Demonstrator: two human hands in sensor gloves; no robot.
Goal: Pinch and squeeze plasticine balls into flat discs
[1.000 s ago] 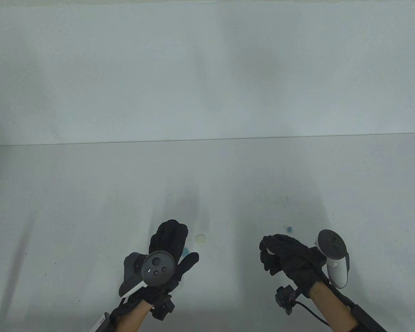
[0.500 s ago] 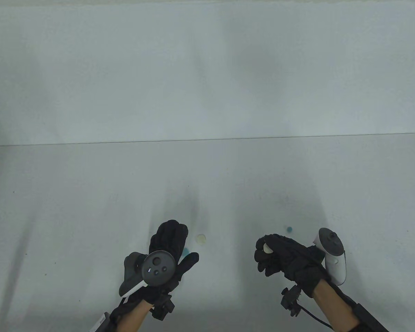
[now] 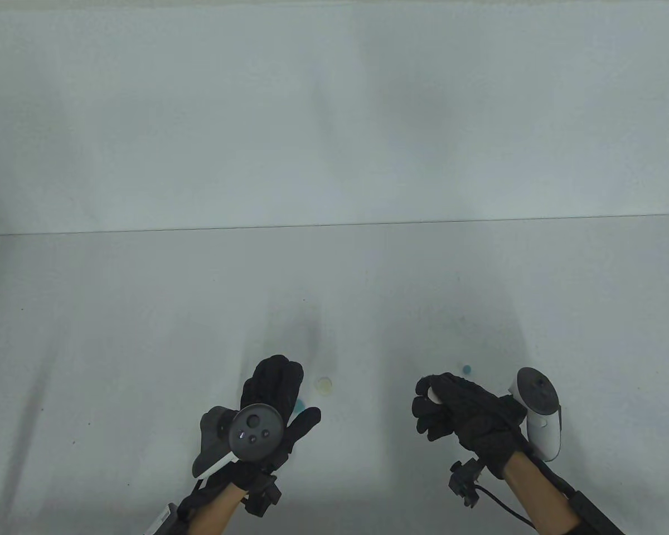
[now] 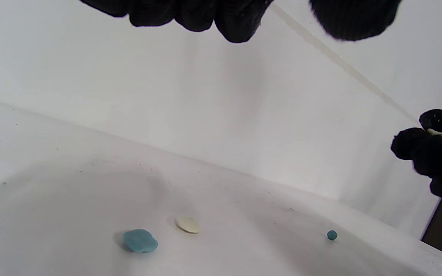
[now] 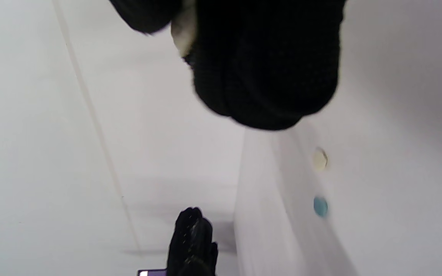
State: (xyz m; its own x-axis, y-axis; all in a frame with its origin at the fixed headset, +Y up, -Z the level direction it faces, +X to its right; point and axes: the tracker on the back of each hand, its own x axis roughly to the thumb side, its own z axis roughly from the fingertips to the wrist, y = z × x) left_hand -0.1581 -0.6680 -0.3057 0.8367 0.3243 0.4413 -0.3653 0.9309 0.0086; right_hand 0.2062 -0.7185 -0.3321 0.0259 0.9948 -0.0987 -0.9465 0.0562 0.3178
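One white plasticine piece [image 3: 434, 395] sits pinched between thumb and fingers of the raised right hand [image 3: 457, 415]. The left hand [image 3: 273, 401] hovers flat, fingers spread, holding nothing, over a blue disc [image 4: 140, 240]. Just beside it lies a cream disc [image 3: 324, 384]; a small blue ball [image 3: 466, 369] rests near the right hand. Bare bench [image 3: 117, 312] stretches to the far edge.

The right hand [image 3: 457, 412] rolled slightly and closed tighter on the cream lump [image 3: 434, 394], now flatter.
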